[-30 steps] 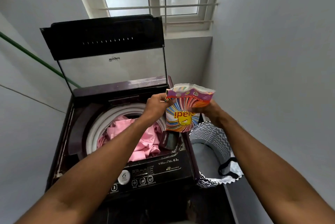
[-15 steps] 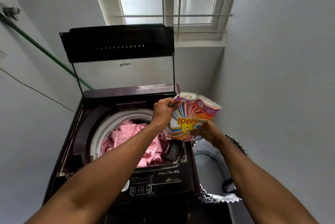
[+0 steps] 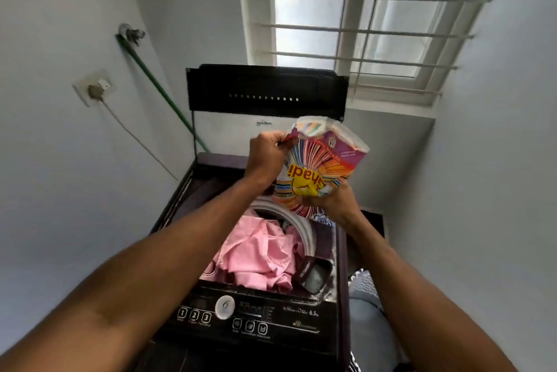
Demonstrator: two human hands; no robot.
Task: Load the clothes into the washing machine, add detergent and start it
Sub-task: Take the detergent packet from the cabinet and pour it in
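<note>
A dark top-loading washing machine (image 3: 256,320) stands in front of me with its lid (image 3: 265,88) raised upright. Pink clothes (image 3: 256,254) fill the drum. Above the drum I hold a colourful striped detergent packet (image 3: 319,166), upside down to my view. My left hand (image 3: 265,157) pinches the packet's upper left corner. My right hand (image 3: 334,203) grips its lower end from below. An open detergent drawer (image 3: 313,275) sits at the machine's front right corner.
A laundry basket (image 3: 364,284) with a zigzag pattern stands at the right of the machine. A green hose (image 3: 156,91) and a plugged wall socket (image 3: 95,90) are on the left wall. A barred window (image 3: 361,16) lies behind the lid. The right wall is close.
The view has swung left and tilted up. Both hands raised the packet slightly, and my left hand now pulls at its upper corner.
</note>
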